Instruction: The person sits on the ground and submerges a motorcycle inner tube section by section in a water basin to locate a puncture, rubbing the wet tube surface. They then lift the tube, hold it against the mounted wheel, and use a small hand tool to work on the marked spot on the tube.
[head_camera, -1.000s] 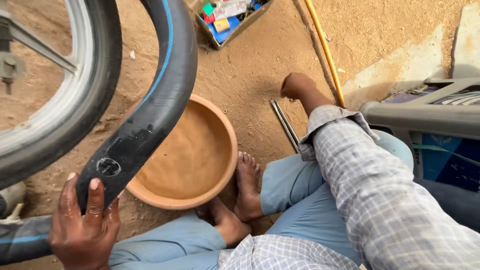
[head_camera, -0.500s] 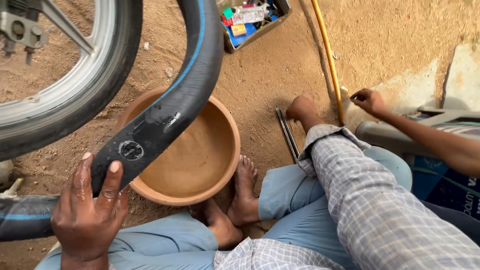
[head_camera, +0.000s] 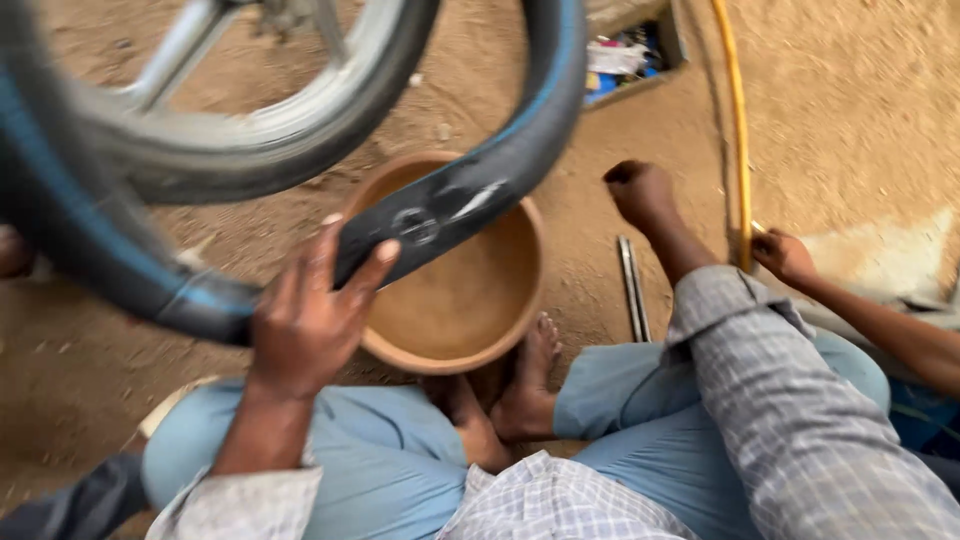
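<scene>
Black inner tube (head_camera: 470, 195) with blue stripe, round patch mark, arching over clay basin (head_camera: 455, 300).

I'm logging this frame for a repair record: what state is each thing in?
Black rubber inner tube with blue stripe: held up over the basin, gripped.
Left hand: closed around the tube.
Right hand: fisted, holding nothing visible.
Round brown basin: upright on the dirt; contents unclear.
Spoked wheel: blurred, off the ground.
Tray of small items: open.

Black inner tube (head_camera: 470, 195) with a blue stripe; brown clay basin (head_camera: 500, 330); light blue trousers (head_camera: 370, 460); grey checked shirt (head_camera: 800, 420); yellow hose (head_camera: 738, 120).
</scene>
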